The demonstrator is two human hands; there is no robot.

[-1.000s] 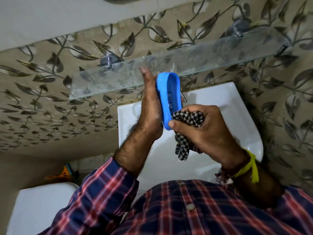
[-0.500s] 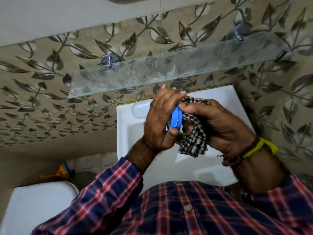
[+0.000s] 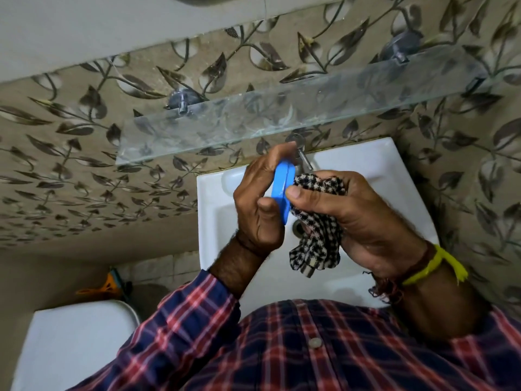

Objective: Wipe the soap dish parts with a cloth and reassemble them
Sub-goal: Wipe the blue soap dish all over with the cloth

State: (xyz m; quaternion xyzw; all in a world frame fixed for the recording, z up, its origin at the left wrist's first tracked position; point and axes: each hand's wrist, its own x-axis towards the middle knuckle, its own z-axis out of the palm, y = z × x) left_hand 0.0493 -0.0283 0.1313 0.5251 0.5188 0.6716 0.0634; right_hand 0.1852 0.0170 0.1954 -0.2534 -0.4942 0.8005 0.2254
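A blue plastic soap dish [image 3: 282, 190] is held edge-on above the white washbasin [image 3: 394, 176]. My left hand [image 3: 259, 204] wraps around its left side, fingers curled over the top and thumb along the lower edge. My right hand [image 3: 349, 218] holds a black-and-white checked cloth [image 3: 315, 235] bunched against the dish's right face, thumb tip pressing on the blue rim. The cloth's loose end hangs down over the basin. The dish's inner side is hidden by the cloth and my hands.
A glass shelf [image 3: 282, 117] on metal brackets runs along the leaf-patterned tiled wall just above my hands. A chrome tap [image 3: 303, 156] sticks out behind the dish. A white toilet cistern [image 3: 76, 342] sits at the lower left, with an orange object [image 3: 108, 286] behind it.
The dish came down from the shelf's height to over the basin and turned edge-on. My left hand went from flat behind it to curled around it; the cloth hand closed in against it.
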